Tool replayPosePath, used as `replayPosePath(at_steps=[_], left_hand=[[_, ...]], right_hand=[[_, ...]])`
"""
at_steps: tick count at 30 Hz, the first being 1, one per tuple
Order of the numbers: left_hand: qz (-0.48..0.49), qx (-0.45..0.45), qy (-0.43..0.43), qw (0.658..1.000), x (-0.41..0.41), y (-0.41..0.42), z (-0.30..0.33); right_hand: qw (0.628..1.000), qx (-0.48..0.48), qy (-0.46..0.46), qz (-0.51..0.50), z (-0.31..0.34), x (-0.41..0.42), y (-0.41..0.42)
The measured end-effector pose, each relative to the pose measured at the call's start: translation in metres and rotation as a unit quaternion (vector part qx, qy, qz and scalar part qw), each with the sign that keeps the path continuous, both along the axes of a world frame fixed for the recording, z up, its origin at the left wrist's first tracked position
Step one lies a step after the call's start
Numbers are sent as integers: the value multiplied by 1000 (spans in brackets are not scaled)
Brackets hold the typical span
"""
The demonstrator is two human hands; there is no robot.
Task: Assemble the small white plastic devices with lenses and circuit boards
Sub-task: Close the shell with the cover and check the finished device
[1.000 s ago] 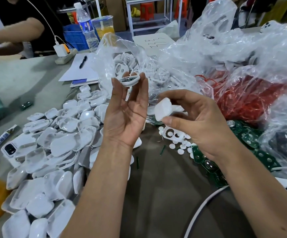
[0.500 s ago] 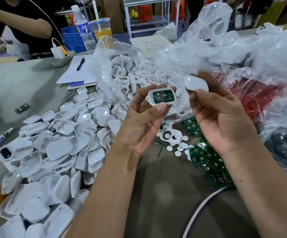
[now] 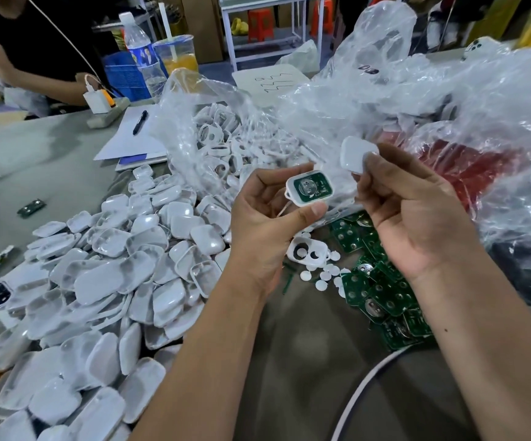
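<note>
My left hand [image 3: 262,218] pinches a small white shell half [image 3: 309,188] between thumb and fingers, its open side facing me with a green circuit board seated inside. My right hand [image 3: 416,214] holds a plain white cover [image 3: 357,153] by its fingertips, just up and right of the shell, the two parts apart. Below the hands lie a white frame with two round holes [image 3: 307,251], several small white discs [image 3: 321,276] and a heap of green circuit boards [image 3: 381,294].
A big pile of white covers [image 3: 105,281] fills the left of the grey table [image 3: 19,160]. Clear plastic bags [image 3: 385,100] of white frames and red parts crowd the back right. A notepad with pen [image 3: 132,135], a bottle, a drink cup and another person sit far left.
My left hand turned the shell from edge-on at raised fingertips to open side facing me. My right hand lifted the white cover up beside it. Both hands barely moved in the last half second.
</note>
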State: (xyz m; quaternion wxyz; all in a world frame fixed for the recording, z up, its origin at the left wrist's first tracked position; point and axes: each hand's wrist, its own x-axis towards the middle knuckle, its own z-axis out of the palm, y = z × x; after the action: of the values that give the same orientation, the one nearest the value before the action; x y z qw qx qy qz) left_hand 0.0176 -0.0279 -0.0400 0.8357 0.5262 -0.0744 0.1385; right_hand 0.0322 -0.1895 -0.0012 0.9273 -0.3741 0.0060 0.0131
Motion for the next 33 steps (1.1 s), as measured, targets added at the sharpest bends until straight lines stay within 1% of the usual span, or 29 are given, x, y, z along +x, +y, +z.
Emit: replayPosePath(at_steps=[2, 4, 8, 12, 23, 33], left_hand=[[22, 22, -5, 1000, 0, -2, -2], [45, 42, -8, 998, 1, -6, -3], [92, 73, -3, 993, 1, -10, -5], [97, 80, 7, 992, 1, -11, -4], [89, 88, 11, 992, -2, -13, -3], [81, 90, 5, 993, -2, -12, -3]], right_hand=[[1000, -28, -5, 9, 0, -2, 1], [997, -77, -18, 7, 0, -3, 5], [978, -194, -58, -39, -3, -5, 11], [958, -263, -87, -72, -7, -5, 14], [932, -327, -120, -100, -7, -4, 12], [919, -353, -141, -106, -9, -2, 11]])
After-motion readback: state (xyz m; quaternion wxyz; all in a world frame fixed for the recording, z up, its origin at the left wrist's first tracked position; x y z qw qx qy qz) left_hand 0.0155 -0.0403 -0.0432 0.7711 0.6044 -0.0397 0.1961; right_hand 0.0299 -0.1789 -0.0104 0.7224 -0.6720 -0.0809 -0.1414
